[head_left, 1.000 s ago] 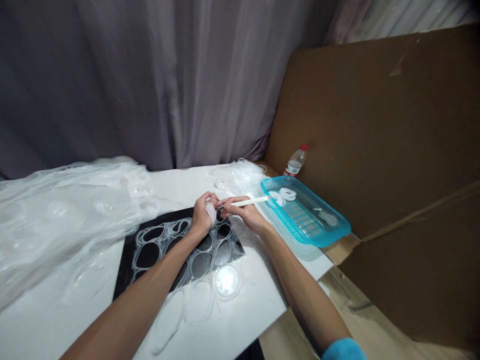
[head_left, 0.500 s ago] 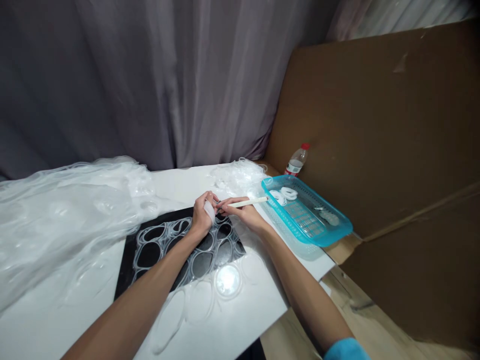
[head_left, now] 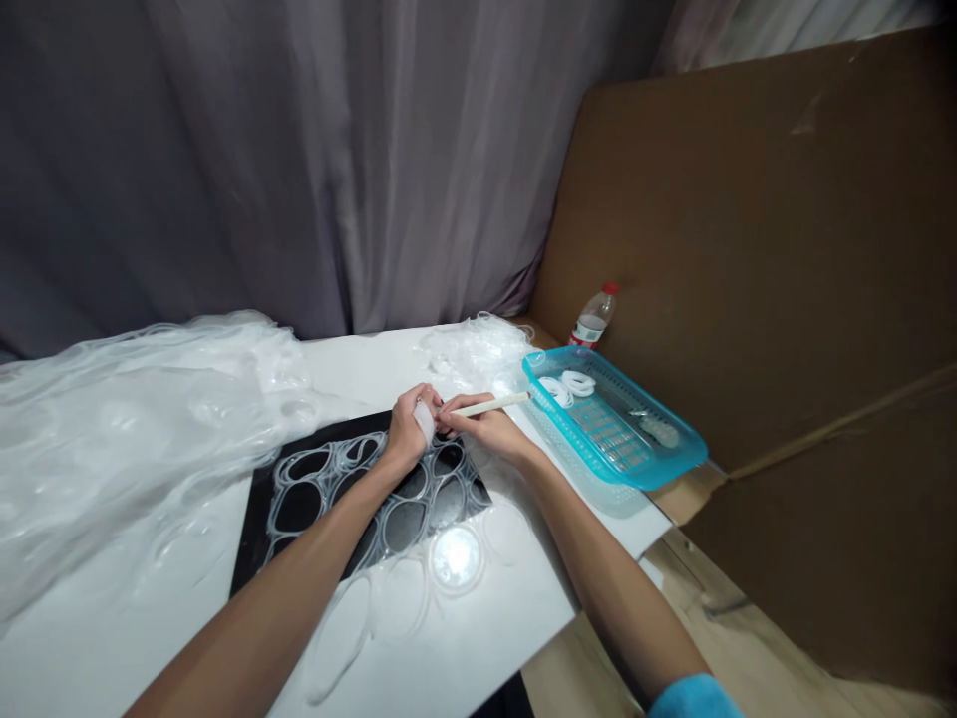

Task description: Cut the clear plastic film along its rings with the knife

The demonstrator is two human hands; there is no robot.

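A person's left hand, fingers curled, grips a thin, whitish strip, while the right hand pinches a slim white pen-like stick between closed fingertips, its working tip hidden at the left fingers. Both hands meet above a black rectangular mat bearing clear plastic ring outlines, near a turquoise plastic basket holding looped white bands. Crumpled translucent plastic sheeting lies left.

Black mat, translucent plastic on white table
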